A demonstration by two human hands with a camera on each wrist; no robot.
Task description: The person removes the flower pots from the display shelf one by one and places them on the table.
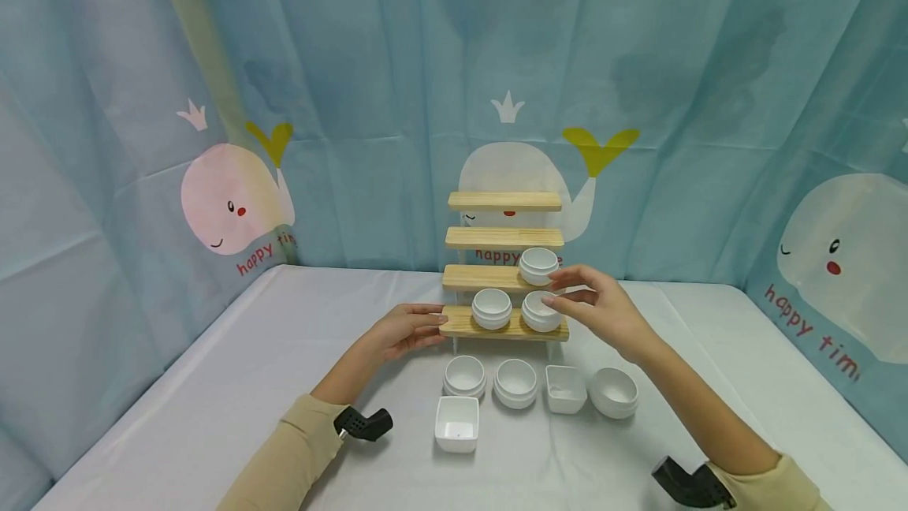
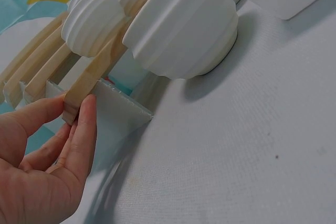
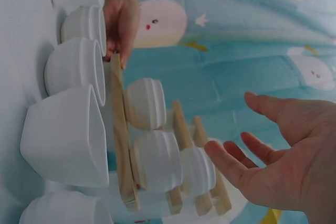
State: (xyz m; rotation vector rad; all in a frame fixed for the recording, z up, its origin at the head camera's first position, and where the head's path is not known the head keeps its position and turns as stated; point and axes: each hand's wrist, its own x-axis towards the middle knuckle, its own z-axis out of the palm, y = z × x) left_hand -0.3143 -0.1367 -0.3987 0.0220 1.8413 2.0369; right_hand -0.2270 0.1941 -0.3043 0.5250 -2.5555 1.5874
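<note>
A tiered stand with several wooden shelves (image 1: 504,239) stands near the back of the table. My left hand (image 1: 407,331) pinches the left end of its lowest shelf (image 2: 86,85) between thumb and fingers. Two round white bowls (image 1: 492,309) sit side by side on that lowest shelf, and one more bowl (image 1: 538,266) is at the right end of the shelf above. Beside the right-hand bowls is my right hand (image 1: 603,310), its fingers spread and loosely bent. In the right wrist view a gap separates the thumb from the fingers (image 3: 226,163), with nothing held between them.
In front of the stand, a row on the white tabletop (image 1: 284,369) holds round bowls (image 1: 515,383) and a square bowl (image 1: 566,389). Another square bowl (image 1: 457,424) is nearer me. A blue whale-print curtain (image 1: 397,101) hangs behind.
</note>
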